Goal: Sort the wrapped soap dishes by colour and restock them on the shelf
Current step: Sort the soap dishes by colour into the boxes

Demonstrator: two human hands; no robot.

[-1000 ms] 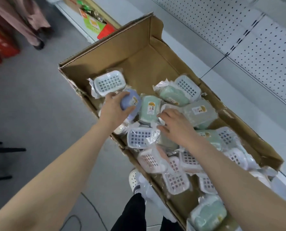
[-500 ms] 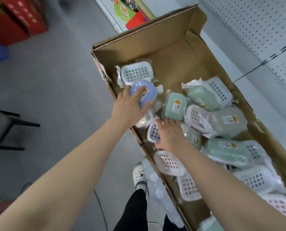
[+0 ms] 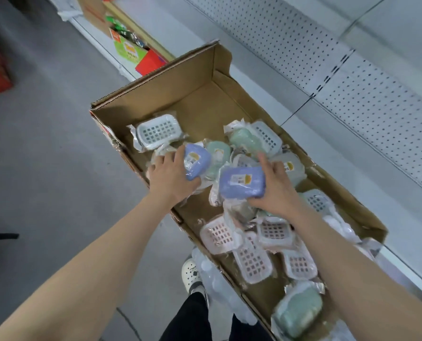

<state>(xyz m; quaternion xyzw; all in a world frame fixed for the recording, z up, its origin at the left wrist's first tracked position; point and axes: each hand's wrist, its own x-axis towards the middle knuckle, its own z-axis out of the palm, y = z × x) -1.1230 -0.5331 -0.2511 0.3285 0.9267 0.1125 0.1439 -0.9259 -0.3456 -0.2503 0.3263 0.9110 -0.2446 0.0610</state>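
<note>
An open cardboard box (image 3: 155, 94) holds several plastic-wrapped soap dishes: green ones (image 3: 244, 140), pink ones (image 3: 252, 262) and a white one (image 3: 159, 130). My left hand (image 3: 168, 180) grips a blue wrapped soap dish (image 3: 196, 161) near the box's left wall. My right hand (image 3: 276, 185) holds a second blue wrapped soap dish (image 3: 242, 182) above the pile in the middle of the box. Another green dish (image 3: 297, 311) lies at the box's near end.
A white shelf (image 3: 353, 168) with a perforated back panel (image 3: 377, 99) runs along the right of the box. Colourful cartons (image 3: 131, 48) stand on the shelf further back. Grey floor (image 3: 45, 143) lies to the left; my shoe (image 3: 191, 274) is beside the box.
My right hand has lifted a second blue dish out of the pile, where before it was reaching among the dishes. My left hand still holds the first blue dish.
</note>
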